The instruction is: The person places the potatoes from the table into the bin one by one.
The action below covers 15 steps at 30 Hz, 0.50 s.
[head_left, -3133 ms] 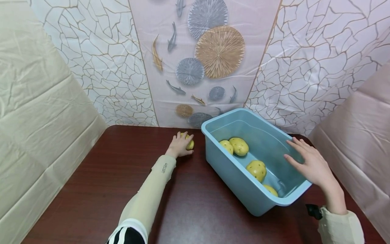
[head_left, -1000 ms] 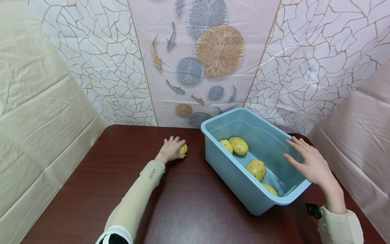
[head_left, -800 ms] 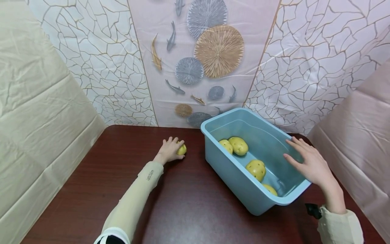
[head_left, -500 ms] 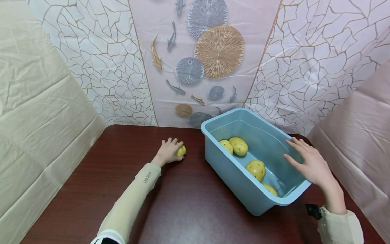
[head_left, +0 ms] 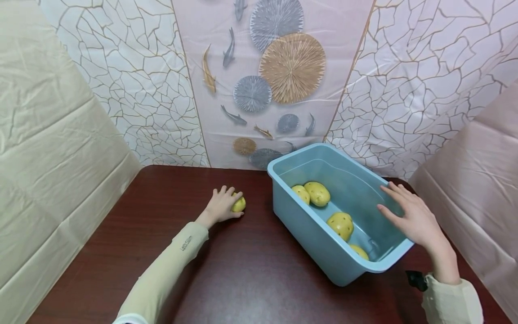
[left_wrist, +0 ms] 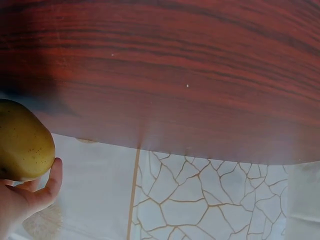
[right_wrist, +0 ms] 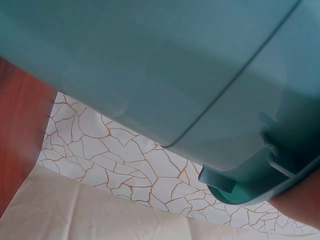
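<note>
My left hand (head_left: 221,205) lies on the dark wooden table (head_left: 251,270) with its fingers curled round a yellow potato (head_left: 238,204), left of the blue plastic tub (head_left: 315,243). The left wrist view shows the same potato (left_wrist: 22,141) against my fingertips (left_wrist: 52,175). My right hand (head_left: 408,214) rests with straight fingers on the tub's right rim. Inside the tub lie several potatoes (head_left: 317,194). The right wrist view shows only the tub's outer wall (right_wrist: 150,75).
Patterned sheets hang as walls at the back (head_left: 283,81) and on both sides, close round the table. A small black object (head_left: 415,279) lies on the table by my right wrist. The tub stands at an angle on the table's right half.
My left hand has drawn the potato toward me and to the left along the table, away from the back wall. The right hand and the tub have stayed still.
</note>
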{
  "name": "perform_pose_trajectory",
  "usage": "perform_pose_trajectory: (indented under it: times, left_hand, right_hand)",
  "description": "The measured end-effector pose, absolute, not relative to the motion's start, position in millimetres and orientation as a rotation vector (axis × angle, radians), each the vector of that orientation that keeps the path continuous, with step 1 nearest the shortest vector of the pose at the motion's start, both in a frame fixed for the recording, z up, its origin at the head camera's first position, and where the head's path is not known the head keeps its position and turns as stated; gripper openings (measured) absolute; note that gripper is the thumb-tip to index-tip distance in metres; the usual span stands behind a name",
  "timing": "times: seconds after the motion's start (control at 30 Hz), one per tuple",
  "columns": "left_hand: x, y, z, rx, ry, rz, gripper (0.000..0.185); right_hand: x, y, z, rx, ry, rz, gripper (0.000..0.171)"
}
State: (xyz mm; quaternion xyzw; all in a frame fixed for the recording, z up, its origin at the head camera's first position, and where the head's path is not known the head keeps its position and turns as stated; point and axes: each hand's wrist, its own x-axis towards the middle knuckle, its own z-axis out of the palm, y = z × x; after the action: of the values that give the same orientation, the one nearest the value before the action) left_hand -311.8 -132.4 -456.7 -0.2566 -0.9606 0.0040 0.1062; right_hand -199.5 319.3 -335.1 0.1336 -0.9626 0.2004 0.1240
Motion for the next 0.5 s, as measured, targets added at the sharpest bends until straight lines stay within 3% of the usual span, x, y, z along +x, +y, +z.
perform_pose_trajectory:
  times: [0.5]
  left_hand:
    - [-294.0, -120.7, -453.4, -0.863, -2.672, -0.006, 0.061]
  right_hand:
    - [-199.5, 318.9, -334.5, 0.389, -2.804, 0.577, 0.058]
